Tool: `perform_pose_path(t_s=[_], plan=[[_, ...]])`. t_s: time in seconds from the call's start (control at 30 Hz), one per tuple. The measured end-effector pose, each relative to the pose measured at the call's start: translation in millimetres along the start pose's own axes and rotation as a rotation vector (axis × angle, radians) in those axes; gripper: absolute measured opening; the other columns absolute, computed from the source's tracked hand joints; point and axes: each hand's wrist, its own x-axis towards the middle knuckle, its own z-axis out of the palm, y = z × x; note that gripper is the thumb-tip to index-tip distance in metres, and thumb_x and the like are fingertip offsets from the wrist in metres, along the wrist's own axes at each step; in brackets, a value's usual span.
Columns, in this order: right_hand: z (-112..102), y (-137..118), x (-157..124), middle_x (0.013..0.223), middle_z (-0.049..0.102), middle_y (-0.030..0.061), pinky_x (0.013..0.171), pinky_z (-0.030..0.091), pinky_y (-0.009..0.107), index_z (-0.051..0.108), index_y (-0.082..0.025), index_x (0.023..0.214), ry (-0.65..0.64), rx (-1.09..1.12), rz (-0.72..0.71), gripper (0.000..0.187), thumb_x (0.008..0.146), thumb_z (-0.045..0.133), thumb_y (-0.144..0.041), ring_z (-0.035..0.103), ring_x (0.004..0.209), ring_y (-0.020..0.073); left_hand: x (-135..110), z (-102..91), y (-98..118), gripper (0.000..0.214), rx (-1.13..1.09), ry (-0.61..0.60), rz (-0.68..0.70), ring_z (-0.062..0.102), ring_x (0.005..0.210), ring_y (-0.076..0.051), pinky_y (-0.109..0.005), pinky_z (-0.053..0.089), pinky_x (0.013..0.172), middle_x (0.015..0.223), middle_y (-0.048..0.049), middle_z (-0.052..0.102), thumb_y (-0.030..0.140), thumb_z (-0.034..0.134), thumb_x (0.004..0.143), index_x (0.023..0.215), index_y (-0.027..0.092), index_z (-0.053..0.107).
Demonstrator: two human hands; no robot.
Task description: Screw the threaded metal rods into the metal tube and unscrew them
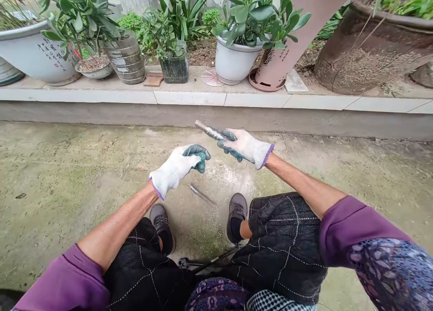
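My right hand (244, 146), in a white glove with green coating, is closed around a metal rod (200, 125). Shiny thin wire (214, 132) is wound in a coil around the rod's middle. The rod's bare end points up and to the left. Lower and to the left, my left hand (184, 163) wears a matching glove, its fingers curled together in a pinch. What they hold, if anything, is too small to make out. A second thin metal rod or tube (203, 196) lies on the concrete between my shoes, below both hands.
Ahead runs a low tiled ledge (189, 98) lined with potted plants, among them a white pot (237, 60), a pink planter (275, 62) and a big brown urn (368, 53). The concrete floor (84, 166) is stained. My shoes (237, 209) stand near the loose rod.
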Motion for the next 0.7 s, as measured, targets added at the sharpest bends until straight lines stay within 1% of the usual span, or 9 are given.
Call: perform_pose_path(t_s=[0.07, 0.13, 0.23, 0.33, 0.43, 0.53, 0.6, 0.63, 0.7], plan=[[0.3, 0.4, 1.1, 0.069, 0.057, -0.0013, 0.035, 0.038, 0.021, 0.058, -0.019, 0.106, 0.025, 0.027, 0.012, 0.023, 0.084, 0.061, -0.027, 0.045, 0.043, 0.0078, -1.9, 2.4, 2.0, 0.021, 0.037, -0.025, -0.001, 0.060, 0.060, -0.012, -0.023, 0.043, 0.059, 0.066, -0.0012, 0.066, 0.011, 0.054, 0.070, 0.084, 0.014, 0.068], [-0.1, 1.0, 2.0, 0.076, 0.061, 0.0008, 0.041, 0.041, 0.022, 0.058, -0.018, 0.108, 0.059, 0.005, -0.025, 0.026, 0.083, 0.063, -0.028, 0.050, 0.049, 0.0095, -4.8, 6.0, 3.6, 0.021, 0.094, -0.059, 0.001, 0.060, 0.062, -0.012, -0.022, 0.044, 0.060, 0.064, -0.0010, 0.065, 0.011, 0.055, 0.072, 0.085, 0.014, 0.070], [-2.9, 3.3, 1.4, 0.090, 0.064, 0.0053, 0.059, 0.047, 0.025, 0.064, -0.018, 0.101, 0.157, -0.223, -0.202, 0.024, 0.080, 0.066, -0.029, 0.059, 0.072, 0.0154, -8.8, 10.5, 3.7, 0.020, 0.176, -0.112, -0.011, 0.060, 0.065, -0.013, -0.022, 0.045, 0.061, 0.065, -0.0011, 0.066, 0.012, 0.056, 0.073, 0.084, 0.015, 0.073], [-6.0, 3.2, -5.0, 0.097, 0.063, 0.0074, 0.071, 0.047, 0.029, 0.068, -0.018, 0.096, 0.230, -0.388, -0.332, 0.022, 0.080, 0.065, -0.032, 0.058, 0.086, 0.0201, -9.3, 10.2, 0.9, 0.024, 0.213, -0.140, -0.031, 0.061, 0.065, -0.012, -0.021, 0.046, 0.060, 0.067, -0.0011, 0.068, 0.011, 0.056, 0.072, 0.086, 0.015, 0.074], [-5.7, -5.7, -18.7, 0.093, 0.063, 0.0058, 0.065, 0.046, 0.027, 0.063, -0.018, 0.111, 0.219, -0.244, -0.314, 0.032, 0.084, 0.061, -0.034, 0.056, 0.077, 0.0176, -6.6, 4.8, -2.6, 0.026, 0.182, -0.103, -0.011, 0.061, 0.066, -0.012, -0.022, 0.048, 0.063, 0.069, -0.0015, 0.068, 0.010, 0.055, 0.071, 0.088, 0.014, 0.075], [-2.8, -20.9, -36.4, 0.084, 0.062, 0.0031, 0.050, 0.041, 0.022, 0.054, -0.019, 0.122, 0.153, -0.060, -0.234, 0.040, 0.086, 0.060, -0.036, 0.049, 0.059, 0.0112, -4.4, -2.2, -3.9, 0.025, 0.141, -0.073, 0.029, 0.063, 0.070, -0.012, -0.023, 0.050, 0.069, 0.075, -0.0031, 0.070, 0.011, 0.058, 0.070, 0.090, 0.013, 0.074], [-1.3, -30.5, -48.1, 0.077, 0.060, 0.0020, 0.043, 0.037, 0.020, 0.056, -0.019, 0.115, 0.053, 0.009, -0.202, 0.036, 0.085, 0.062, -0.038, 0.044, 0.052, 0.0083, -4.7, -6.7, -4.0, 0.023, 0.156, -0.059, 0.062, 0.063, 0.072, -0.012, -0.023, 0.050, 0.069, 0.078, -0.0039, 0.070, 0.013, 0.059, 0.071, 0.089, 0.012, 0.074], [-0.9, -34.2, -53.4, 0.074, 0.060, 0.0016, 0.041, 0.035, 0.019, 0.058, -0.018, 0.110, -0.030, 0.022, -0.193, 0.033, 0.085, 0.064, -0.039, 0.043, 0.050, 0.0075, -5.4, -8.9, -4.2, 0.021, 0.183, -0.052, 0.083, 0.062, 0.072, -0.013, -0.022, 0.050, 0.068, 0.078, -0.0040, 0.070, 0.013, 0.059, 0.072, 0.087, 0.012, 0.074], [0.0, -38.2, -62.0, 0.069, 0.059, 0.0008, 0.039, 0.033, 0.018, 0.062, -0.017, 0.098, -0.260, -0.018, -0.169, 0.028, 0.081, 0.068, -0.039, 0.043, 0.047, 0.0065, -7.7, -13.0, -6.4, 0.018, 0.258, -0.042, 0.129, 0.062, 0.071, -0.013, -0.022, 0.048, 0.067, 0.076, -0.0036, 0.070, 0.015, 0.060, 0.072, 0.082, 0.012, 0.075]])
